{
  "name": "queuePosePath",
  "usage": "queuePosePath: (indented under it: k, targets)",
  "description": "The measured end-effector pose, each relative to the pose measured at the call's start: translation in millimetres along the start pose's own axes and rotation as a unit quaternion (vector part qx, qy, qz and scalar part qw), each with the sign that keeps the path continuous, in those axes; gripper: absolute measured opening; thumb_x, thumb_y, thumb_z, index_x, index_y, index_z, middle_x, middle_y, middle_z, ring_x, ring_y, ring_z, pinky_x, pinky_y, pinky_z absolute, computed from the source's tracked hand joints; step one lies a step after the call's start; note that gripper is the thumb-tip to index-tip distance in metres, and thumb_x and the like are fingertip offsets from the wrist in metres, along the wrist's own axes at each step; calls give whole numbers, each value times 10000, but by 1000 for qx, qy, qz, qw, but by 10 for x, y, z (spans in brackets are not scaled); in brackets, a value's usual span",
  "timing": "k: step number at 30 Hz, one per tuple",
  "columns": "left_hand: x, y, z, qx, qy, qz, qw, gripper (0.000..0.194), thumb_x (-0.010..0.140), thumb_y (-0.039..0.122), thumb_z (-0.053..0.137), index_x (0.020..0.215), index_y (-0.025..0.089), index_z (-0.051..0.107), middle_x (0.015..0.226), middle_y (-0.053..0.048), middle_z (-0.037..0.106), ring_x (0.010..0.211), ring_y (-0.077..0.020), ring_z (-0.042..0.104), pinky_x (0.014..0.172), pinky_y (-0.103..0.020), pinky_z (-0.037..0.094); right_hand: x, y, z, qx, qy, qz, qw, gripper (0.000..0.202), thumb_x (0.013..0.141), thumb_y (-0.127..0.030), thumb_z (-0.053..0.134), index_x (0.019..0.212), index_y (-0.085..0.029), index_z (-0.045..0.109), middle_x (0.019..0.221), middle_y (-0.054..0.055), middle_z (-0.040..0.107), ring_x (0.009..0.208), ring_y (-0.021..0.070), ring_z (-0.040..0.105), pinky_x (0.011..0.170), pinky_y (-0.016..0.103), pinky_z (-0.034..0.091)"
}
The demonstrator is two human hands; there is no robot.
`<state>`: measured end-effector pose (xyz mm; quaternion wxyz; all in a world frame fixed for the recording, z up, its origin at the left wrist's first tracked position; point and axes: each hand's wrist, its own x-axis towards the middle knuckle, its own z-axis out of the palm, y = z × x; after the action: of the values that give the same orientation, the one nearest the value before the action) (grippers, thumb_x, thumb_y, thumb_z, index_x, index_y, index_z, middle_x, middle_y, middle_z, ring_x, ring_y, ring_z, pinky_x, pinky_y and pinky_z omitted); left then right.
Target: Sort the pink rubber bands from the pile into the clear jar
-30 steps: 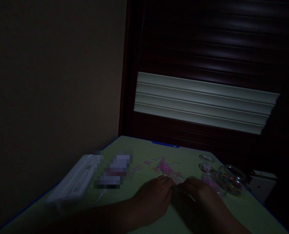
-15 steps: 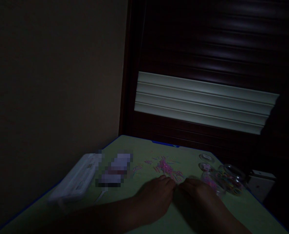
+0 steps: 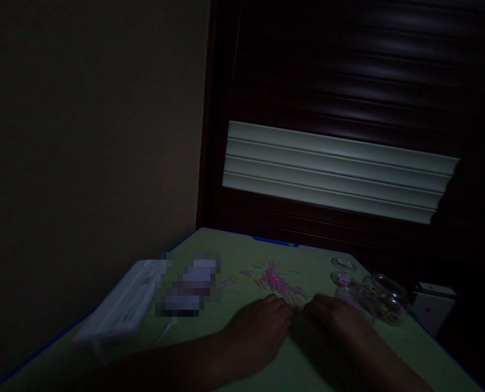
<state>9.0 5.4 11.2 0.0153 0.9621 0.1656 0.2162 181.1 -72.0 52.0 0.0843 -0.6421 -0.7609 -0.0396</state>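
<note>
The room is very dark. My left hand [image 3: 259,332] and my right hand [image 3: 340,324] rest knuckles-up on a pale green table [image 3: 234,250], fingertips nearly meeting. Something very small sits between the fingertips; I cannot make out what it is or whether either hand grips it. Just beyond the fingers lies a scatter of small pink pieces [image 3: 277,280]. A clear jar [image 3: 383,302] holding colourful bits lies on its side to the right of my right hand.
A long white case [image 3: 117,310] lies at the table's left edge, a blurred-out object [image 3: 187,288] beside it. Two small round lids [image 3: 343,271] sit at the far right. A white box [image 3: 432,305] stands off the right edge. Wall left, dark shutter behind.
The view has shifted slightly, so the things on the table sit a little further left in the picture. My hands stay together at the same spot.
</note>
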Motion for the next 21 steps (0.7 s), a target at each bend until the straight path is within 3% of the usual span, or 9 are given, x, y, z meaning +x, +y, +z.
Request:
queuePosePath:
  k: [6,10,13,21]
  targets:
    - [-5,-8,-14,-5,1,10,1000,169,899,111,361,882,157,523,856,-40,570,796,-171,533,731,-287,430,-63,113,-146,-112,49,61,991,268,785,-20,430,797,-185,640,823,64,659,727,181,616,619,249,384]
    - [-8,-16,6,13,6,35,999,162,903,112,359,859,152,511,832,-43,558,777,-174,523,717,-291,421,-131,232,-207,-137,72,135,979,288,845,-71,377,820,-183,641,877,98,668,757,222,636,593,279,401]
    - [-13,-22,35,6,14,13,1000,141,901,116,383,842,166,500,836,-33,552,779,-168,519,716,-281,419,-173,322,-212,-139,87,182,970,308,855,-78,354,901,-176,642,930,123,674,783,240,648,606,301,421]
    - [-23,-14,25,10,8,10,1000,138,904,115,381,854,172,497,851,-30,550,804,-165,509,741,-273,419,-263,428,-280,-195,74,270,940,290,833,-74,351,804,-168,624,766,131,681,668,265,659,522,328,393]
